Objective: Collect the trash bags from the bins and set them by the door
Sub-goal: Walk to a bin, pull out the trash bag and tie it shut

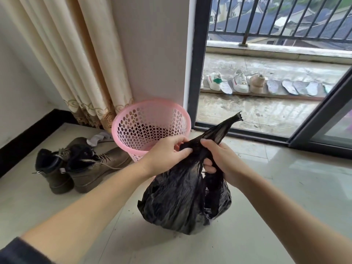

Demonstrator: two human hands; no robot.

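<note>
Trash bag [182, 199] upright, neck up-right | left hand [167, 155], right hand [219, 162] both grip neck

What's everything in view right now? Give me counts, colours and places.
trash bag: 1, black, on the floor in front of the bin, top gathered
bin: 1, pink, perforated, by the curtain
boots: 2, brown, floor left of bin
curtain: 1, cream, left
sliding door: 1, dark frame, open to the balcony
sneakers: several, mostly white, in a row on the balcony
insoles: several, pale, same row
left hand: grips bag top
right hand: grips bag top
</note>
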